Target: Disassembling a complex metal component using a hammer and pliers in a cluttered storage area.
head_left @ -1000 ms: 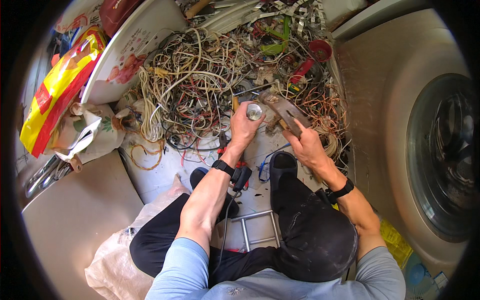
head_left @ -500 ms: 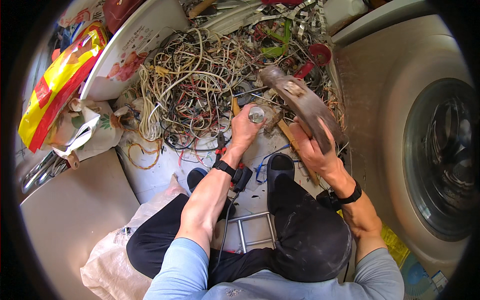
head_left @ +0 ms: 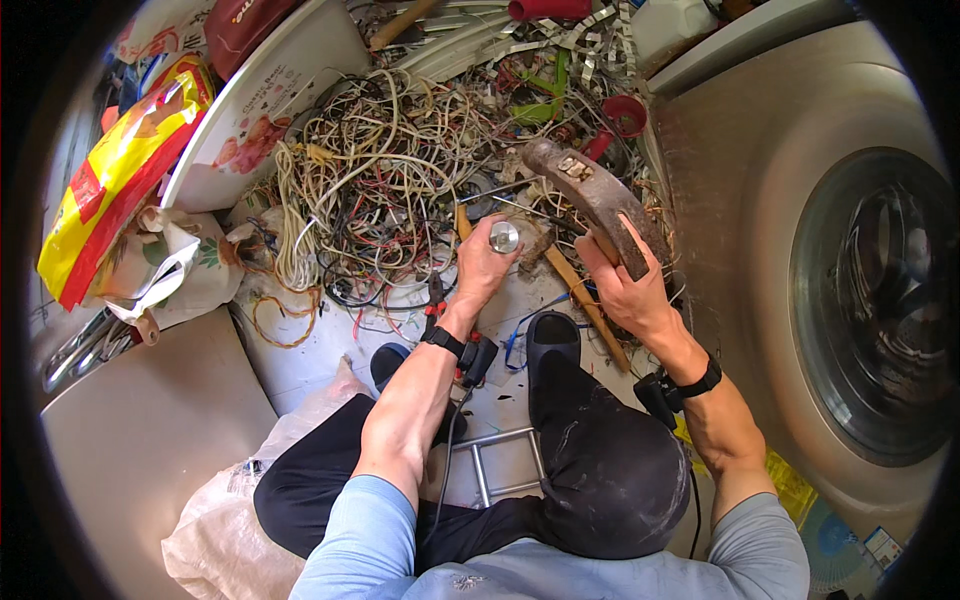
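Observation:
In my right hand (head_left: 632, 295) is a hammer, its rusty, curved head (head_left: 598, 192) raised level with my left hand and just to its right. The wooden handle's end shows in the head's eye; most of the handle is hidden below. My left hand (head_left: 482, 265) is closed around a small round metal piece (head_left: 504, 237) with a shiny, pale end facing up. The rest of that piece is hidden by my fingers. Hammer and metal piece are apart. Below the hammer, a wooden stick (head_left: 588, 310) lies slanted on the floor.
A tangled heap of wires (head_left: 380, 170) spreads ahead, beside a white tub (head_left: 270, 110). Red-handled pliers (head_left: 434, 300) lie near my left wrist. A front-loading washing machine (head_left: 730, 240) stands at right. Between my legs is a metal frame (head_left: 480, 465); a pale sack (head_left: 225, 520) lies at left.
The hammer, blurred before, is now sharp and slightly farther from the washing machine. The view has shifted a little. Both hands keep their holds.

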A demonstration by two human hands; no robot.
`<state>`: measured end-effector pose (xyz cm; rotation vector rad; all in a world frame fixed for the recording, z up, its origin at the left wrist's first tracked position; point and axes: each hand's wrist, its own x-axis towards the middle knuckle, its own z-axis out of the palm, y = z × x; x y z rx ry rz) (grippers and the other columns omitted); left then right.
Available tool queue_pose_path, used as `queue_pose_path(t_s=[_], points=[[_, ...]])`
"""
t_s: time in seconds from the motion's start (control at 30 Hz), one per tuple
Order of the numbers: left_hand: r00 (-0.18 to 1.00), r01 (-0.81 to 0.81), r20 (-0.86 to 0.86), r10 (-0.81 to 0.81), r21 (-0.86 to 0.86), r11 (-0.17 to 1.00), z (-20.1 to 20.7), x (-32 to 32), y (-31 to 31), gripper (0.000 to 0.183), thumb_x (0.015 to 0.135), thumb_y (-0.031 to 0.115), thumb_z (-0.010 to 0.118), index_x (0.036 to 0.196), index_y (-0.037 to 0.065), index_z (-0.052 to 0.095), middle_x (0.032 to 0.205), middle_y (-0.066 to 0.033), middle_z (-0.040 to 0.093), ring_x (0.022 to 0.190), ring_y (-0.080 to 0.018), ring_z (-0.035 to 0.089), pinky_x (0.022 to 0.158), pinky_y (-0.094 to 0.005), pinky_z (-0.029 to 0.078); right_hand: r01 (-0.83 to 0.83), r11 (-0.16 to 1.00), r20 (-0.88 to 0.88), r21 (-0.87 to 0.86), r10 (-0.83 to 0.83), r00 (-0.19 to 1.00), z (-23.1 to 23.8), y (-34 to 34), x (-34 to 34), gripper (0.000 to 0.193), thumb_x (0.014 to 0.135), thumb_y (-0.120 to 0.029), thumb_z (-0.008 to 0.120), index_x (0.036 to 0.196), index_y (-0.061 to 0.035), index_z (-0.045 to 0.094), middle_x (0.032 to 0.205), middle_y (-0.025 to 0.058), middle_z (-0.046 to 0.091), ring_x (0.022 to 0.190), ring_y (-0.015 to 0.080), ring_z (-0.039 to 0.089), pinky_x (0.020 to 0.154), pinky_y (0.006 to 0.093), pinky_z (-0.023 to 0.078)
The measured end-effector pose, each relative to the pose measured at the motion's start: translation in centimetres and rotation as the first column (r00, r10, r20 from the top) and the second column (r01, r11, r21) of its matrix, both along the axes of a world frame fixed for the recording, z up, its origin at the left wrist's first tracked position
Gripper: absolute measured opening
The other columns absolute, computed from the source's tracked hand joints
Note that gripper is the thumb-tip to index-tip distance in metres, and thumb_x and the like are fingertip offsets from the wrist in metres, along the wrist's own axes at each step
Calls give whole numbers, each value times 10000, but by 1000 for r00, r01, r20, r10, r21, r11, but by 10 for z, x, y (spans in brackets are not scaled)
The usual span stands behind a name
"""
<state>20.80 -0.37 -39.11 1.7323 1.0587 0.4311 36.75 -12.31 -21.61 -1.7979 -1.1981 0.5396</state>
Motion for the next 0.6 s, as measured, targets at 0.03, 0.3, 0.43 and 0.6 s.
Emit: queue_pose_path(t_s=[0.03,0.3,0.43,0.6], points=[[1000,-1,0,1,1,1000,0,-1,2,534,772,178,887,1251,72,676,1168,-159,735,1092,-326,716,938,-405,565,12,999,-18,33,-11,1000,0,2,-1,98,945,-19,695,1021,-5,637,779,33,562,708,146,497,659,310,464],[986,135,100,-134,-4,991,8,-1,4,659,796,38,840,1362,53,502,1292,-189,677,1179,-402,666,956,-435,542,-2,973,-74,-232,-16,997,-55,-15,-13,290,978,-146,701,1222,6,659,841,218,674,698,344,645,662,408,523],[995,99,41,-93,-177,979,14,-4,9,679,757,22,809,1376,33,532,1316,-193,643,1274,-353,611,1069,-402,484,-92,905,-19,-414,93,996,-78,-19,-15,373,975,-186,647,1322,-72,574,969,273,710,901,492,685,768,521,563],[993,114,54,-109,-105,988,13,0,8,703,771,35,780,1424,33,517,1385,-214,637,1317,-355,604,1084,-396,481,-117,853,-41,-508,112,993,-83,-26,-17,302,997,-228,624,1215,-37,540,927,304,696,881,517,673,748,566,540]])
